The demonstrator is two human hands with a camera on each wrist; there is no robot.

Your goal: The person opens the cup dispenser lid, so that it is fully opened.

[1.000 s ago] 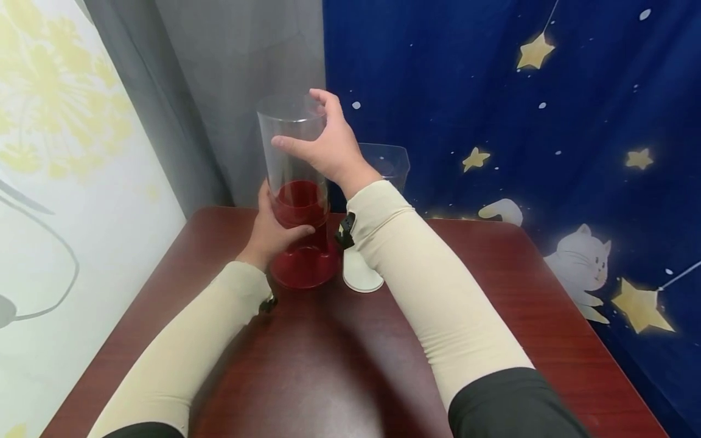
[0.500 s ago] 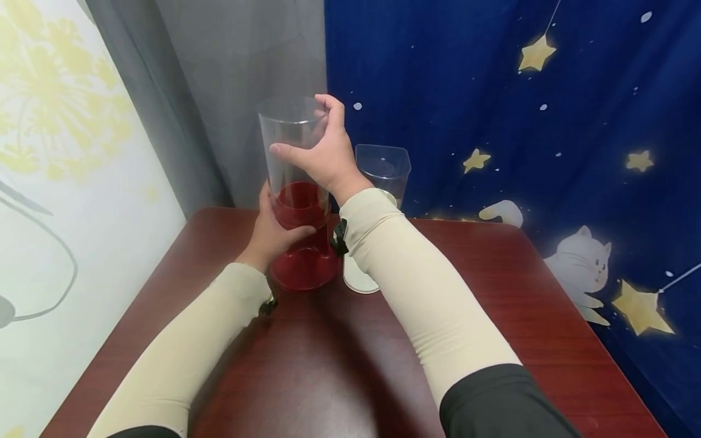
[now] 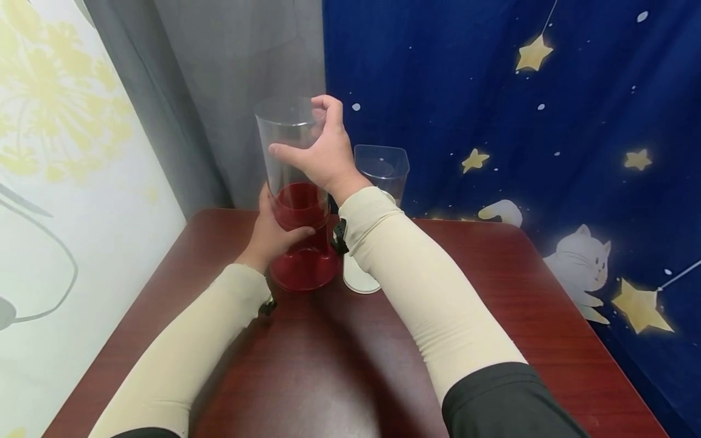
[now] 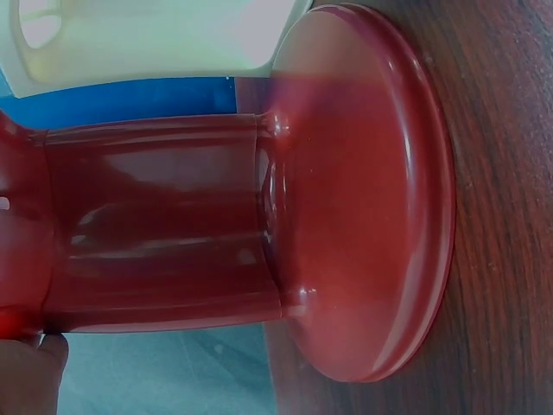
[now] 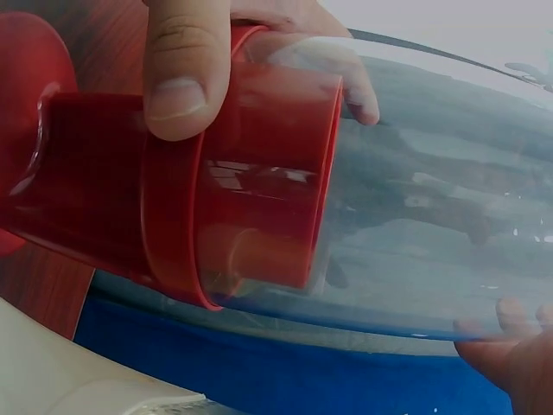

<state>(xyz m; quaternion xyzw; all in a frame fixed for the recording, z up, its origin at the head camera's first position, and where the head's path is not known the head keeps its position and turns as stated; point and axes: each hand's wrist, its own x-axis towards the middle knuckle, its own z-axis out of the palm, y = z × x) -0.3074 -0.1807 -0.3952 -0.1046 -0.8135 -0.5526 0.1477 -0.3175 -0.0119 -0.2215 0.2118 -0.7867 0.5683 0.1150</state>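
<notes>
A tall clear plastic cylinder stands in a red base at the far left of a dark wooden table. My left hand grips the red collar of the base, thumb across the front. My right hand holds the clear cylinder near its open top, fingers curled over the rim. The left wrist view fills with the red base and its round foot on the wood. Through the clear wall the right wrist view shows the red collar.
A second clear container on a white base stands just right of the red one, partly behind my right forearm. A blue star-and-cat curtain hangs behind and right, a grey curtain and pale wall at left.
My right hand has shifted slightly lower and closer round the cylinder's top, and its forearm has moved a little left. The left hand and base have stayed put.
</notes>
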